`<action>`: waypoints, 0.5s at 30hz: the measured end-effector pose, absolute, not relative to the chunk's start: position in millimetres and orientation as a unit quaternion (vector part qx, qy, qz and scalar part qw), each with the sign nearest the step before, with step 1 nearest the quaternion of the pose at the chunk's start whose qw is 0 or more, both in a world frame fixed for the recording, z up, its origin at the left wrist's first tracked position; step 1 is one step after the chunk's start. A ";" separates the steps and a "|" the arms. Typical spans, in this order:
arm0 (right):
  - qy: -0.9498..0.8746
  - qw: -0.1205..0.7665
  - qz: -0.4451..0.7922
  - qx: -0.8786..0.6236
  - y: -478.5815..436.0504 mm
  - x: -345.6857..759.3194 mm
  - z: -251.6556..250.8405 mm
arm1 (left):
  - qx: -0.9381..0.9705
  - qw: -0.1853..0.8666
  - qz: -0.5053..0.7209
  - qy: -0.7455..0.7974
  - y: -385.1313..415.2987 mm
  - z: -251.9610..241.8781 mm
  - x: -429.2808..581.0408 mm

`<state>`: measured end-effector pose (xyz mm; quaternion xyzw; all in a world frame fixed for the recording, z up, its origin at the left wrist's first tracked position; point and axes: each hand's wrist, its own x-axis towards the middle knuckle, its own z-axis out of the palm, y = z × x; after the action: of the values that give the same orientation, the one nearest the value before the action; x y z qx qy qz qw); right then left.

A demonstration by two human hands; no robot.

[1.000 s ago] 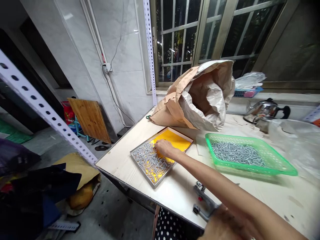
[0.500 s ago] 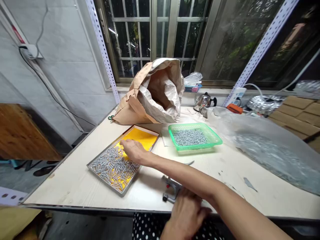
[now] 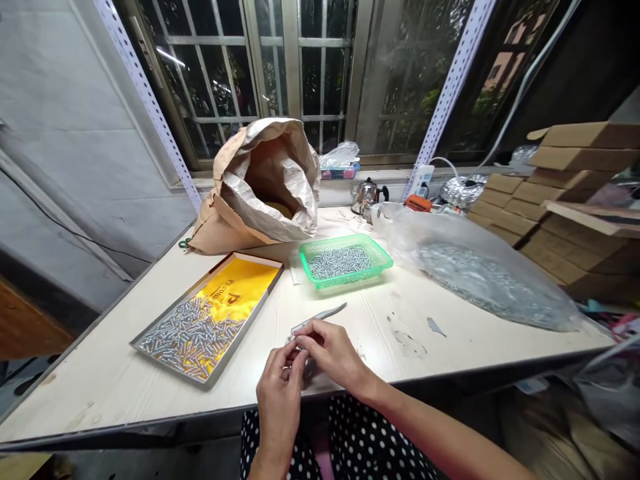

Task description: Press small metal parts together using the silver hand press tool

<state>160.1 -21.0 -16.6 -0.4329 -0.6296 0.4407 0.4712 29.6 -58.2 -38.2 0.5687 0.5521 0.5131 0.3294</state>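
Observation:
My left hand and my right hand meet over the front edge of the table, fingertips pinched together. What lies between the fingers is hidden. Just behind them a metal tool with a curved grey handle sticks out; its body is mostly covered by my hands. To the left lies a shallow tray with a yellow sheet in it. Many small silver ribbed pieces are heaped at its near end. A green plastic basket beyond my hands holds small silver pieces.
A large open paper sack leans behind the tray. On the right lies a clear plastic bag of metal parts, with stacked cardboard boxes behind it. A metal kettle stands near the window. A grey scrap lies on the table.
My right hand has left the tray and come back to my left hand at the tool. The view has turned to the right.

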 end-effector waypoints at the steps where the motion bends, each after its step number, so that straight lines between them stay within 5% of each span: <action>1: -0.627 0.475 0.440 -0.434 -24.4 161.7 -17.7 | 0.580 0.313 0.511 0.552 -57.6 -36.8 31.3; 7: -0.657 0.467 0.419 -0.418 -37.4 174.8 -12.6 | 0.620 0.271 0.481 0.557 -65.5 -23.5 34.2; 15: -0.770 0.398 0.314 -0.387 -57.2 178.0 -24.3 | 0.522 0.451 0.421 0.589 -55.7 -14.0 16.8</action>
<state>178.0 -57.2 -24.3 -0.3874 -0.7704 0.3136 0.3976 16.8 -55.7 -14.0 0.5217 0.5895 0.4208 0.4508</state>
